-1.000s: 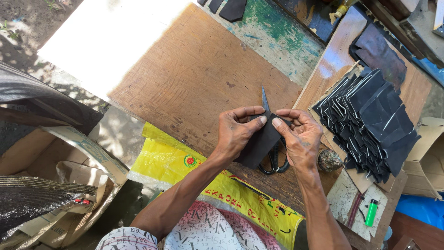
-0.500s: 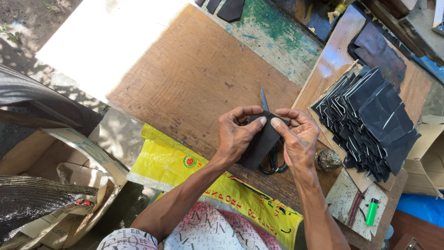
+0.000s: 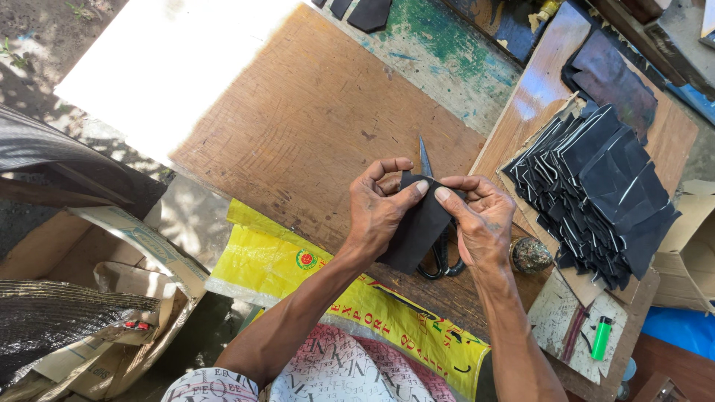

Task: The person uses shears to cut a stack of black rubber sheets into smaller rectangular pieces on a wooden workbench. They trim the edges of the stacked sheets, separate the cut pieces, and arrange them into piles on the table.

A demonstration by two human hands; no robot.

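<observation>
Both hands sit over the wooden board (image 3: 298,141). Left hand (image 3: 378,212) and right hand (image 3: 480,223) both pinch one dark piece (image 3: 417,227) of stiff sheet material, thumbs meeting at its top edge, fingers wrapped behind. So the grip is closed on the piece from both sides, w/ the piece hanging down btwn the palms, tilted a bit.

Right under the grip lie scissors (image 3: 439,253): handles below the piece, blade tip poking out above the thumbs. Can't tell if any finger touches them.

To the right of the grip, well apart, a stack of dark cut pieces (image 3: 596,193) on a plank. Just beside the right wrist, a round stone (image 3: 531,254). Further down-right, a green lighter (image 3: 602,337). Below the grip, a yellow sack (image 3: 298,260) draped over the board's near edge.

Risks, as I'd judge them: piece is held only at the top by thumb pads, so a slack pinch could let it slide or twist. Blade tip points up near the thumbs, so lowering the hands carelessly could nick a finger. An elbow swing to the right might knock the stack.
</observation>
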